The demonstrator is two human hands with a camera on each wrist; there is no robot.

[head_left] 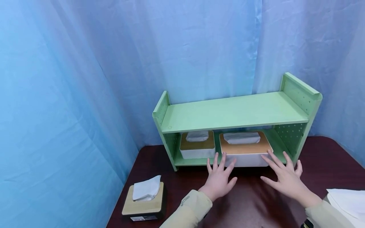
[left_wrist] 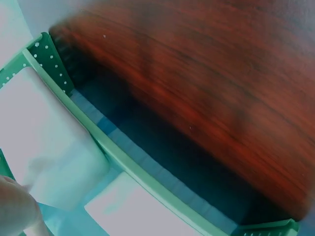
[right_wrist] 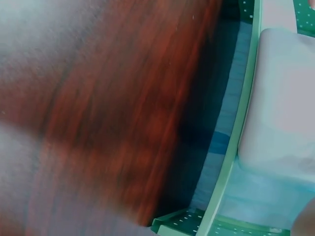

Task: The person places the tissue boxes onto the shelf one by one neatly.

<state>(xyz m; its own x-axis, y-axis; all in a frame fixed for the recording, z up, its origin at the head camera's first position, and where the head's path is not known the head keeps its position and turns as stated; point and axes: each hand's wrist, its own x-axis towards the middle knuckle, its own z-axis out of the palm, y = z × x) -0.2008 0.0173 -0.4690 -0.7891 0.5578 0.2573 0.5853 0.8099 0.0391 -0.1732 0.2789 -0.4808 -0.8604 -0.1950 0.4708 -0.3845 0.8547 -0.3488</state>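
A large tissue box (head_left: 245, 160) with a white body and wooden top sits on the lower level of a green shelf (head_left: 236, 110), its front right at the shelf's edge. My left hand (head_left: 217, 183), fingers spread, reaches toward the box's left front; its fingertips overlap the white face. On the other side my right hand (head_left: 288, 180) is spread too, fingertips right by the box's right front corner. Neither hand curls round anything. A smaller tissue box (head_left: 197, 154) stands to the left on the same level. The left wrist view shows part of the left hand (left_wrist: 15, 209).
A dark tissue box (head_left: 142, 205) with a pale wooden lid and a tissue sticking out rests at the table's left. White sheets (head_left: 349, 202) lie at the right edge. The dark wooden table (head_left: 245, 205) carries everything; blue curtains (head_left: 199, 47) hang behind.
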